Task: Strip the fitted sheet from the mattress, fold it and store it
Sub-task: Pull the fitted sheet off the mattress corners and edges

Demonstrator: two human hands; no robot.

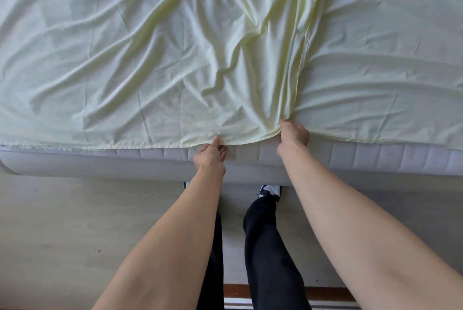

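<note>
A pale yellow-green fitted sheet point(150, 46) lies loose and wrinkled over the mattress point(350, 157), whose grey quilted side shows below the sheet's near edge. My left hand point(210, 155) pinches that edge near the middle. To its right, my right hand point(293, 134) grips a gathered bunch of the sheet, from which a long ridge of folds runs up toward the far side of the bed. Both hands are at the mattress's near edge.
The grey bed base point(100, 164) runs across below the mattress. I stand close against it on a light floor point(62, 222), with dark trousers point(265, 247) and a shoe point(270, 190) visible. A striped rug edge point(325, 306) shows at the bottom.
</note>
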